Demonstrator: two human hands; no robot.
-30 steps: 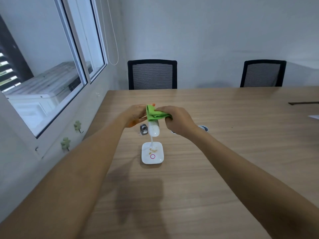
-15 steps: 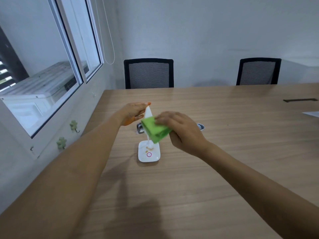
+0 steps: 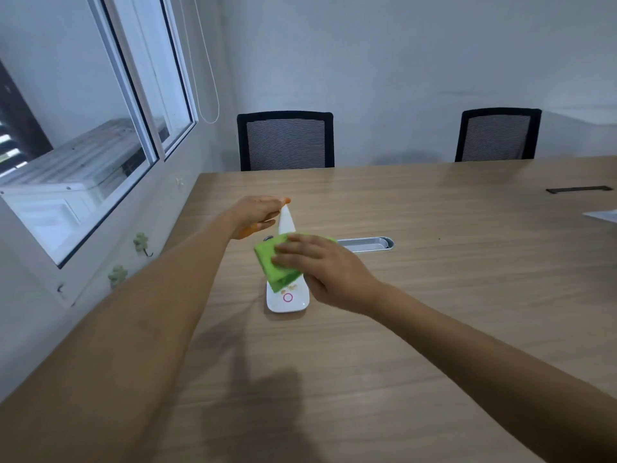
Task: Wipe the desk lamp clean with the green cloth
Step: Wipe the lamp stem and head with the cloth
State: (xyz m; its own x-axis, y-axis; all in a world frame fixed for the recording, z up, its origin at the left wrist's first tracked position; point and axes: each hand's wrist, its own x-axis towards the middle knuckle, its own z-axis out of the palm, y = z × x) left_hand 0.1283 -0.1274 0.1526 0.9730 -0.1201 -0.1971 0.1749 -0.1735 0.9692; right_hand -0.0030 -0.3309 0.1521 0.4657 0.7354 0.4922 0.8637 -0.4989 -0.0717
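A small white desk lamp [image 3: 286, 299] stands on the wooden table [image 3: 434, 295], its square base marked with a red ring and a few brownish specks. My left hand [image 3: 257, 215] pinches the far tip of the lamp's head [image 3: 285, 222]. My right hand [image 3: 320, 265] presses the folded green cloth [image 3: 273, 262] flat over the lower part of the head and the stem, just above the base. The stem is hidden under the cloth.
A metal cable grommet [image 3: 365, 243] is set in the table just right of the lamp. Two black mesh chairs [image 3: 285, 140] [image 3: 497, 135] stand at the far edge. A window [image 3: 83, 145] fills the left wall. A white sheet [image 3: 602, 215] lies at the right edge.
My right hand has slid the green cloth from the top of the lamp head down toward the base. My left hand has kept hold of the head's tip.
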